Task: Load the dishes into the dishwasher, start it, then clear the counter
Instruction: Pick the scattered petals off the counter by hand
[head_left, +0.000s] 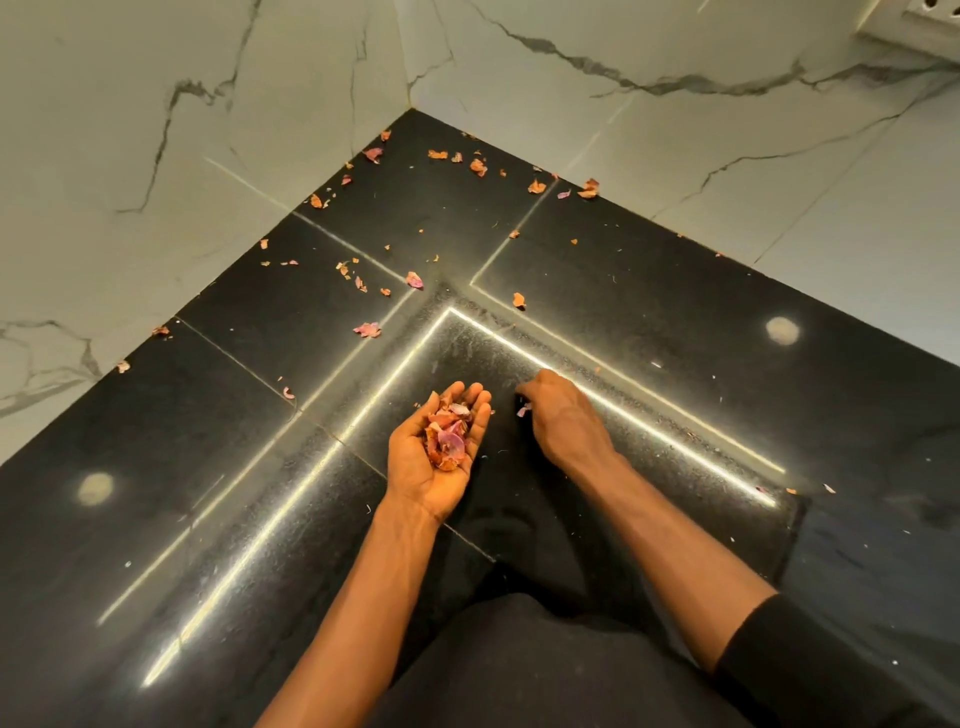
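- Lower centre of frame: left hand (434, 457) palm up, fingers relaxed and lightly cupped, not clenched. It carries a heap of peels (448, 434) in the palm.
- Just right of it: right hand (558, 415) palm down, fingertips curled in, pinching a pale scrap (523, 410) at the surface of the black counter (649, 291).
- Loose peelings (415, 279) lie scattered across the upper centre of the counter, thickest toward the corner where the marble walls (156, 104) meet.
- Upper right corner: white socket (914, 21), partly cut off.
- Lower right: black sleeve (810, 670) on the right arm.
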